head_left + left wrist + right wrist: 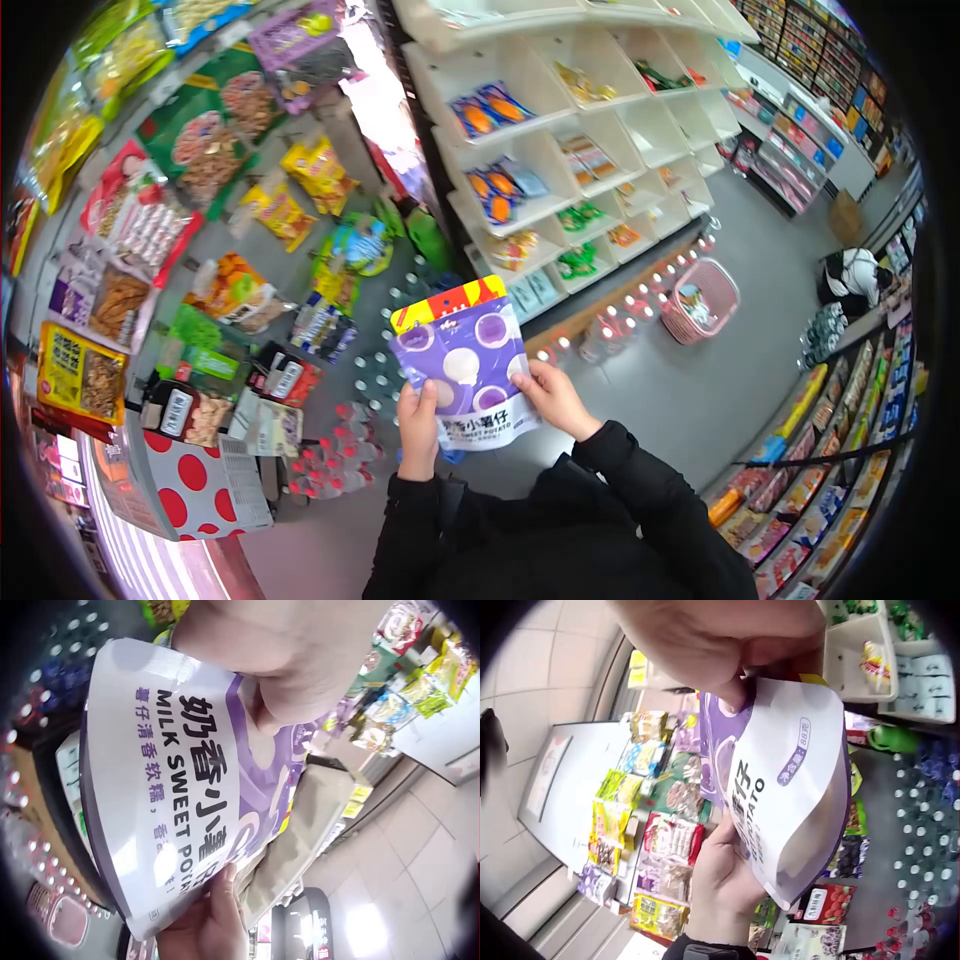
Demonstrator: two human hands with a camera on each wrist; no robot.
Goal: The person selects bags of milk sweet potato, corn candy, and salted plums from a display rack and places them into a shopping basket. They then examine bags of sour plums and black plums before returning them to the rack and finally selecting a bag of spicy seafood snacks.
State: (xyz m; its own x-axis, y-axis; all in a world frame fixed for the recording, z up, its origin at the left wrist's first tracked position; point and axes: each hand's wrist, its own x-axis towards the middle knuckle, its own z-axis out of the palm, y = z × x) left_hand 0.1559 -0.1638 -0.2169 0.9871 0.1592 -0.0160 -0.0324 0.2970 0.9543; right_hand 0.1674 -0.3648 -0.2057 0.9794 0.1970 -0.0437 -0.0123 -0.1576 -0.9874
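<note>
In front of the body, both hands hold up a purple and white snack pouch [463,365] printed "MILK SWEET POTATO", with a red and yellow top strip. My left hand [418,425] grips its left edge, thumb on the front. The right hand [560,398] pinches the opposite edge, its thumb also on the printed face. In the left wrist view the pouch [161,787] fills the middle, its white lower part bulging toward the camera. From the right wrist, the pouch [799,780] shows its side, with fingers of both hands on it; the fingers behind are mostly hidden.
Hanging snack bags [215,125] cover a rack on the left. White tiered bins [560,150] with packets stand ahead. Bottles line the floor below, beside a pink basket [700,300]. Another person [855,275] crouches at the right, near shelves [830,480] of packaged goods.
</note>
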